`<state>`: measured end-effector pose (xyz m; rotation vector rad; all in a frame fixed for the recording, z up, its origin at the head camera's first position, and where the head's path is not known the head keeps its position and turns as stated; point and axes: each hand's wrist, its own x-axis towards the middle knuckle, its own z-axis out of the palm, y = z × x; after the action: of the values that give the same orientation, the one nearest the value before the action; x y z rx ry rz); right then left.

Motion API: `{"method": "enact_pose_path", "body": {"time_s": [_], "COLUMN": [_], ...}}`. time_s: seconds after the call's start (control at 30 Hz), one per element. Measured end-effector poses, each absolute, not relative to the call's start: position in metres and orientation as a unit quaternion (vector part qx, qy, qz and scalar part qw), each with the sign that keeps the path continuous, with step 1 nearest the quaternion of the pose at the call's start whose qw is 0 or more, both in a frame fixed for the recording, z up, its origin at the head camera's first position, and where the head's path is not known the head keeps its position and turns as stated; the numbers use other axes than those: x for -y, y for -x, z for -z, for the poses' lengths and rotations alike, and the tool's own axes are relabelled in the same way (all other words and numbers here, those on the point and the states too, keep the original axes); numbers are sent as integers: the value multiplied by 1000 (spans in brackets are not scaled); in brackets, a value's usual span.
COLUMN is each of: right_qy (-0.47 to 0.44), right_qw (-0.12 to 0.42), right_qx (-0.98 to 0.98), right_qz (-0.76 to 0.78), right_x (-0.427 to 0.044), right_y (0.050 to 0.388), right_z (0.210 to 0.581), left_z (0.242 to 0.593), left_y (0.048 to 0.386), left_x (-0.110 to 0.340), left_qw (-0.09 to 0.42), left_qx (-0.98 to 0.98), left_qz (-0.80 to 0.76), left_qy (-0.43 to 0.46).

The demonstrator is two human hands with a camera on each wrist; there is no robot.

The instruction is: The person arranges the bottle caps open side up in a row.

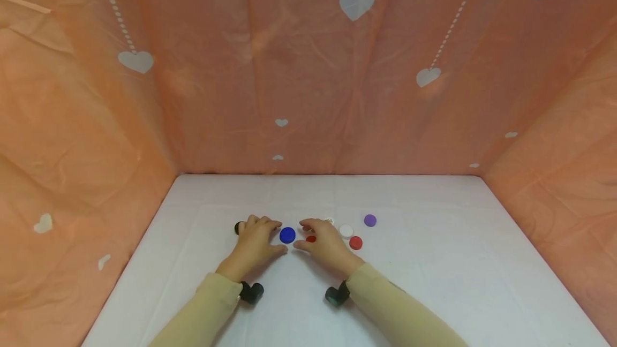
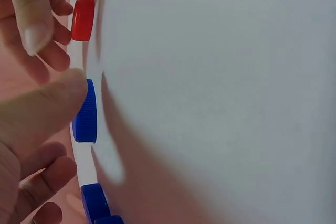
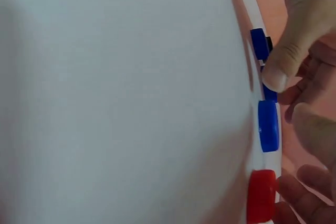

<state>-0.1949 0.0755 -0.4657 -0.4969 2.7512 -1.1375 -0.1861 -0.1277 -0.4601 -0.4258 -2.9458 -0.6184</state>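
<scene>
Between my two hands, a round blue bottle cap (image 1: 287,235) lies on the white table. My left hand (image 1: 253,241) stands at its left, thumb and fingers spread apart and gripping nothing. From the other side my right hand (image 1: 330,242) faces it, also with thumb and fingers parted. A red cap (image 1: 310,239) shows in the gap of the right hand; the right wrist view has this red cap (image 3: 261,196) beside the fingertips, and whether they touch is unclear. More blue caps (image 2: 96,203) appear low in the left wrist view, hidden by the left hand from above.
Right of my right hand lie a white cap (image 1: 346,231), another red cap (image 1: 355,242) and a purple cap (image 1: 370,220). A dark cap (image 1: 238,227) peeks out left of the left hand. Orange cloth (image 1: 308,95) with hearts encloses the table (image 1: 434,261).
</scene>
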Motion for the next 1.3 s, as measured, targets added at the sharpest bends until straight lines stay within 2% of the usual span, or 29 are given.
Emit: {"method": "enact_pose_path", "body": {"time_s": [0.33,0.77,1.03,1.17,1.3], "right_qy": [189,202,205,192,172], "right_qw": [44,54,24,42,63], "right_qx": [-927,-924,-920,-904,-885], "right_qz": [320,321,334,380,428], "right_x": [-63,-58,-61,-66,-74], "right_y": [206,209,207,202,193], "right_z": [478,476,472,467,464], "left_z": [465,461,457,455,452], "left_y": [191,191,189,186,180], "left_x": [122,117,118,120,121], "left_qw": [46,29,38,56,51], "left_qx": [969,970,962,952,944], "left_qz": [195,189,228,253,285], "left_qy": [145,148,148,159,158]}}
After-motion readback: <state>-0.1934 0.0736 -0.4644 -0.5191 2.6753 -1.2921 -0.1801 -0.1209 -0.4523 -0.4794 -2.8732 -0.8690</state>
